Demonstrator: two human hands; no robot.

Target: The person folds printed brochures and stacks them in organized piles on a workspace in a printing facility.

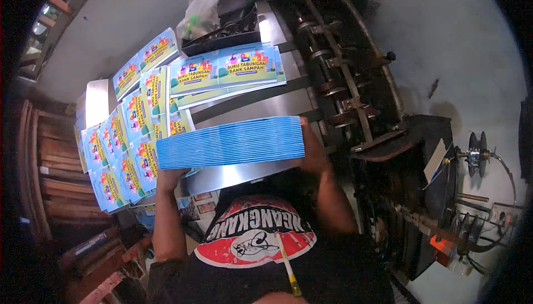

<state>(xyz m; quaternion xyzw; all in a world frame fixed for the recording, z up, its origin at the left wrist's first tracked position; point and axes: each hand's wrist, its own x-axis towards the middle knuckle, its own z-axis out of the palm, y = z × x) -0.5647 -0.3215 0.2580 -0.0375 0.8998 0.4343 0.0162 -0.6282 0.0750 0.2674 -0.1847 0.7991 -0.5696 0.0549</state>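
A thick stack of thin blue-edged booklets [230, 144] is held up level in front of my chest, its many folded edges facing me. My left hand [170, 178] grips its left end from below, most of the fingers hidden behind the stack. At the right end, my right hand [312, 151] is closed around the side, with its fingertips out of sight. Behind the stack, printed covers [195, 72] in blue, yellow and green lie in overlapping sheets on a metal worktable [236, 175].
A dark tray [222, 39] with tools and a clear plastic bag [208, 4] sits at the table's far side. To the right stands a machine with rollers and bars [338, 76]. Wooden slats [64, 162] line the left. A wire spool [477, 153] is at far right.
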